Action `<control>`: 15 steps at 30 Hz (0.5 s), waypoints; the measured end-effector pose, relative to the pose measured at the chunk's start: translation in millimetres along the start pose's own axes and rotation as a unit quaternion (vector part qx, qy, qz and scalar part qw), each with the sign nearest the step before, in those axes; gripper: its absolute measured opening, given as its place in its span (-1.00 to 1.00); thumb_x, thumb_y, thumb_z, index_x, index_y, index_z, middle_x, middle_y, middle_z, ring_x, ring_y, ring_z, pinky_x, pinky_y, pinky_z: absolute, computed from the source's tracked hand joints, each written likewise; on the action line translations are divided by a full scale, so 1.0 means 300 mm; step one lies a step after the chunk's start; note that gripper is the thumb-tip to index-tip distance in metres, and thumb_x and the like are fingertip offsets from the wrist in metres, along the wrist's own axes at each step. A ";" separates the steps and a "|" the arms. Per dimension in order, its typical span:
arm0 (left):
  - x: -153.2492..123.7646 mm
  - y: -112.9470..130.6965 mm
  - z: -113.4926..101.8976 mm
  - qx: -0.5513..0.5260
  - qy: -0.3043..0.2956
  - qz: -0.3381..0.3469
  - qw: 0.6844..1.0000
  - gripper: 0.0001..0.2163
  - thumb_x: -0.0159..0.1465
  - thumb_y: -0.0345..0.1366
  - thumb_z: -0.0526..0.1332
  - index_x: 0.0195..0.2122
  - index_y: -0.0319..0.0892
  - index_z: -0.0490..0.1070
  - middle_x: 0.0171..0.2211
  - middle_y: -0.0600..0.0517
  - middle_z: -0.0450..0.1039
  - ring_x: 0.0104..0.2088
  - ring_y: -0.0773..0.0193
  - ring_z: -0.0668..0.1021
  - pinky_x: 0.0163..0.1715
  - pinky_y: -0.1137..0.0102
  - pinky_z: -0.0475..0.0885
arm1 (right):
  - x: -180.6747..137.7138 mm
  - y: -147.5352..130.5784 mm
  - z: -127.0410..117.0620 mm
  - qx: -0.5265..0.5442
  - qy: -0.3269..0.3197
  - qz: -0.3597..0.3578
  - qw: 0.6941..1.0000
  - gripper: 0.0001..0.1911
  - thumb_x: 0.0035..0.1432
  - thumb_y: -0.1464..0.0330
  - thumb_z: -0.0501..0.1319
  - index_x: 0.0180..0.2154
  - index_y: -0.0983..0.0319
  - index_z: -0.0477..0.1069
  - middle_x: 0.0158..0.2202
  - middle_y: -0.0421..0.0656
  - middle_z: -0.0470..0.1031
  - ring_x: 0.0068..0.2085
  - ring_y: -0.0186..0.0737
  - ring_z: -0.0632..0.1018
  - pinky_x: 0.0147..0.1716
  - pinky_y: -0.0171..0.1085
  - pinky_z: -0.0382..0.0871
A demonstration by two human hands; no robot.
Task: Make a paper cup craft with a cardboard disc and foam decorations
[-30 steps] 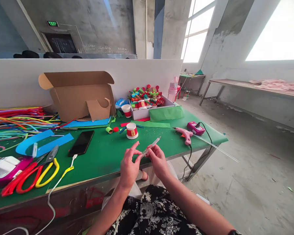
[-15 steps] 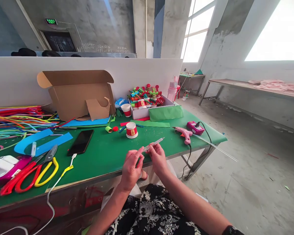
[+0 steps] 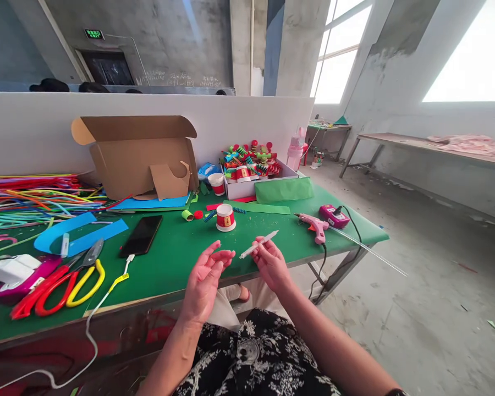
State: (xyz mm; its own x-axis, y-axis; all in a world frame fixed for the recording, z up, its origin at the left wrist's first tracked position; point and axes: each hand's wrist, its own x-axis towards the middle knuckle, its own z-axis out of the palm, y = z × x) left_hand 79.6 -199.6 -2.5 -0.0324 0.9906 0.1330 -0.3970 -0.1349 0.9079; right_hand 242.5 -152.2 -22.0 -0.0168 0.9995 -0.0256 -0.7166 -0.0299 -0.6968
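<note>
A slim white pen slants through the fingertips of my right hand, its tip toward the upper right. My left hand is open just left of the pen's lower end, fingers curved and apart, touching nothing. Beyond my hands stands an upside-down red and white paper cup, with coiled dark blue pipe cleaners sticking out at its sides. A small green paper roll and a red disc lie left of the cup.
On the right of the green table lies a pink glue gun, its cord hanging over the edge. Scissors, a phone and pipe cleaners occupy the left. A cardboard box and a box of finished cup figures stand behind.
My left hand has let go of the pen and drawn back to the left, its fingers opening. My right hand keeps the pen. The view has shifted slightly.
</note>
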 end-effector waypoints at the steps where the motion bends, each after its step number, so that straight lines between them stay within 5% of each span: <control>1: 0.000 -0.007 0.005 0.014 -0.001 0.024 1.000 -0.51 0.20 -0.18 0.30 0.13 -0.20 0.28 -0.12 -0.11 0.52 0.03 0.04 0.55 0.12 0.08 0.35 | -0.001 -0.001 0.000 -0.002 -0.003 0.001 1.000 -0.66 -0.19 0.28 0.52 -0.33 0.19 0.51 -0.38 -0.25 0.45 -0.39 -0.40 0.41 -0.29 -0.35 0.37; 8: 0.022 -0.034 0.015 0.268 -0.118 0.193 0.937 -0.52 0.32 -0.36 0.11 0.27 -0.08 0.12 0.10 -0.16 0.35 0.15 0.06 0.45 0.19 0.06 0.31 | -0.006 -0.012 0.003 -0.037 -0.045 0.005 0.998 -0.71 -0.13 0.26 0.49 -0.36 0.20 0.49 -0.40 -0.24 0.44 -0.39 -0.37 0.42 -0.28 -0.34 0.36; 15: 0.050 -0.070 0.028 0.360 -0.180 0.244 0.882 -0.45 0.33 -0.40 0.07 0.33 -0.07 -0.02 0.14 -0.19 0.34 0.15 0.08 0.47 0.17 0.08 0.36 | 0.002 0.002 -0.003 -0.042 -0.028 0.004 0.999 -0.71 -0.13 0.26 0.49 -0.38 0.20 0.47 -0.39 -0.25 0.45 -0.38 -0.36 0.44 -0.27 -0.33 0.37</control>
State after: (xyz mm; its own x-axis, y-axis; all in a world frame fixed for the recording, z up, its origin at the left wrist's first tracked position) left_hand 95.2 -182.1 -16.2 0.3071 0.7565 0.5774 0.2738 -0.6513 0.7078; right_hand 242.8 -151.6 -23.1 -0.0631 0.9980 0.0079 -0.6553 -0.0355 -0.7546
